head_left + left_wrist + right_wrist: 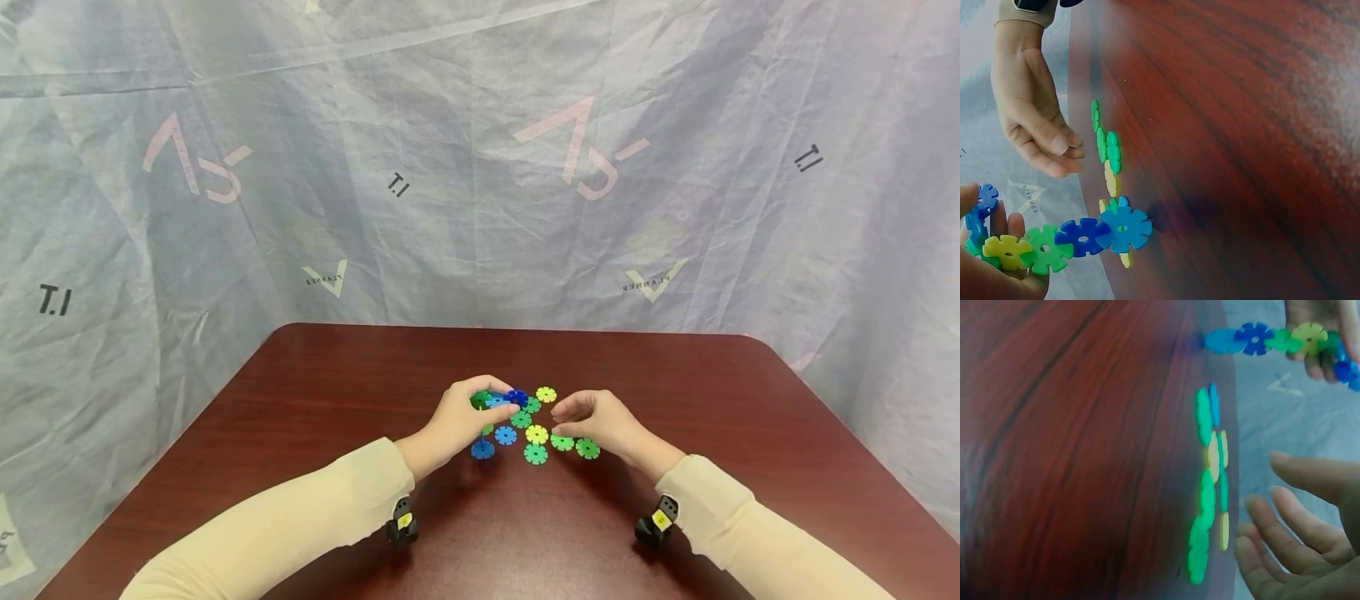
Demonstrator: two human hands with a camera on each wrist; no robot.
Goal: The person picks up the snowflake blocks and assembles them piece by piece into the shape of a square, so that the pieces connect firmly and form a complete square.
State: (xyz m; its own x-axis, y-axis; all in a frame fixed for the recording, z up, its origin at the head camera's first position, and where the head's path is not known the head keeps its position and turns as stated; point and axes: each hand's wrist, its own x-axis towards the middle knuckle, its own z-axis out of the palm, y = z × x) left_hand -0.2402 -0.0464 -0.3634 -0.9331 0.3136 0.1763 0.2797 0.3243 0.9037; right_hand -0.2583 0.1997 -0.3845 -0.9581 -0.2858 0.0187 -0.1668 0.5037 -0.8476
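My left hand grips a chain of notched plastic discs slotted into each other, between thumb and fingers. In the left wrist view the chain bends round near the palm, with light blue, dark blue, green and yellow discs. Its light blue end disc hangs lowest, above the table. My right hand hovers over the right side of the loose discs, its fingers loosely bent and holding nothing. In the right wrist view, a gap shows between its thumb and fingertips.
Several loose notched discs lie flat on the dark red wooden table: a yellow disc at the back, a light blue disc, a green disc at the right and others. A printed grey cloth hangs behind the table.
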